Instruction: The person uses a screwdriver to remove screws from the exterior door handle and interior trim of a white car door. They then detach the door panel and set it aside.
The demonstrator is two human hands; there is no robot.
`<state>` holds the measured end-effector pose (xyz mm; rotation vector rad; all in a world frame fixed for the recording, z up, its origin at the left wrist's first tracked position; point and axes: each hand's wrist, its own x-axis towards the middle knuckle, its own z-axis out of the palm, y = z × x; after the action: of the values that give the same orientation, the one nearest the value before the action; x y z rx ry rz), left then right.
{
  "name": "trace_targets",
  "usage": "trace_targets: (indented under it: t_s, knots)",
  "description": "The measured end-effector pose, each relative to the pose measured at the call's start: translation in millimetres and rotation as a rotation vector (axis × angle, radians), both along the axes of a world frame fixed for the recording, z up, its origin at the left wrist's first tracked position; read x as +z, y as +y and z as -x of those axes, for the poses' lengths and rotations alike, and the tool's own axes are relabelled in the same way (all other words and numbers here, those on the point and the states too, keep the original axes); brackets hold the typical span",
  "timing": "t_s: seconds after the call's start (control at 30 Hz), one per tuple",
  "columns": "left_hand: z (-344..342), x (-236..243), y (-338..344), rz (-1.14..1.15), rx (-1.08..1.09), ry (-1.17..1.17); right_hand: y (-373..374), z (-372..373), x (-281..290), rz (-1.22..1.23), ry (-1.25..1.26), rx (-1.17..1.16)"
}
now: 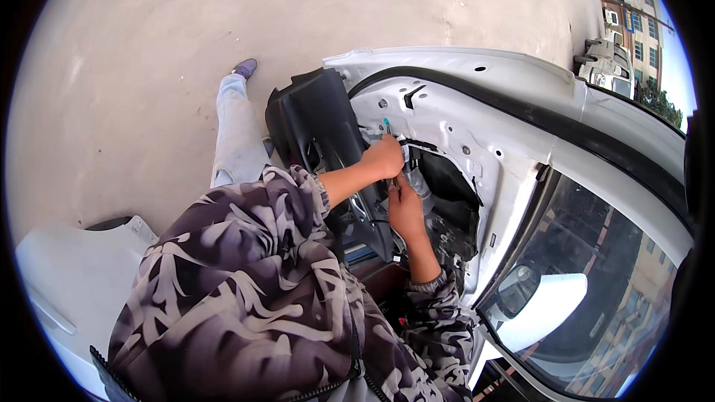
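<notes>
- One white car door fills the middle and right of the frame, its inner metal bare; one large dark opening is cut into it, right of centre.
- Two hands meet at the opening's left edge: the left hand above, the right hand just below.
- The left grip is curled closed and the right one pinched; I cannot tell what, if anything, either grasps.
- One small teal-tipped piece stands just above the left hand.
- One black door panel leans left of the hands, its long edge close to the metal, leaving little room on that side; the opening's dark hollow gives more room to the right.
- One black rubber seal follows the door's outer edge toward the right.
- One side mirror shows through the window at lower right.
- Broad open ground spreads across the upper left, with one purple shoe on it.
</notes>
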<state>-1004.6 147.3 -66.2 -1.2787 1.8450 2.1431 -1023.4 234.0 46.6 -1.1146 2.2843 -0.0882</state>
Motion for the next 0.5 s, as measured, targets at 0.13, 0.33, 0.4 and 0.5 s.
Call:
trace_targets:
  t_s: [0.13,0.33,0.4,0.5]
  knots:
    - [-6.2,5.5,0.6,0.055,0.014,0.035,3.0,-2.5,0.4,-0.023,0.019,-0.021]
    - [-6.5,7.3,-3.0,0.025,0.054,0.026,0.9,-0.8,-1.3,0.001,0.037,-0.030]
    - [-10.2,11.8,-3.1,0.033,0.028,0.026,7.4,-0.7,-6.6,0.044,0.058,-0.026]
    - [-15.4,19.2,-4.8,0.044,0.012,0.013,13.6,-3.0,-13.0,0.068,0.059,-0.039]
